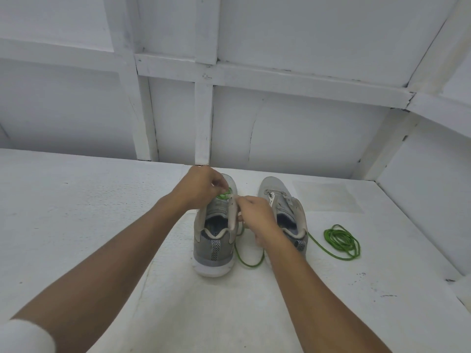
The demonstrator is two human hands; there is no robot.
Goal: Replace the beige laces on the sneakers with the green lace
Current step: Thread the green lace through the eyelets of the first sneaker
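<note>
A white, rough-painted platform (102, 225) fills the lower half of the view, closed in behind and to the right by white panelled walls (293, 128) crossed with white wooden battens. A left sneaker (212, 248), grey with a white sole, stands on the platform with its heel toward the viewer. Just right of the left sneaker, not touching it, stands the right sneaker (280, 189), with a pale beige lace (286, 198) in its eyelets. Two bare forearms reach forward to the left sneaker, and a white sleeve (23, 337) shows at the near left corner. The left hand (198, 187) hovers over the left sneaker's toe end, fingers curled, pinching the green lace (341, 240) where it is threaded through the front eyelets. The right hand (254, 215) sits against the left sneaker's right side, fingers clenched, thumb and forefinger nipping the sneaker's right eyelet edge. From under this hand the green lace drops beside the left sneaker's heel, loops on the platform, passes behind the right wrist, and ends in a loose coil well to the right of the left sneaker, beyond the right sneaker
</note>
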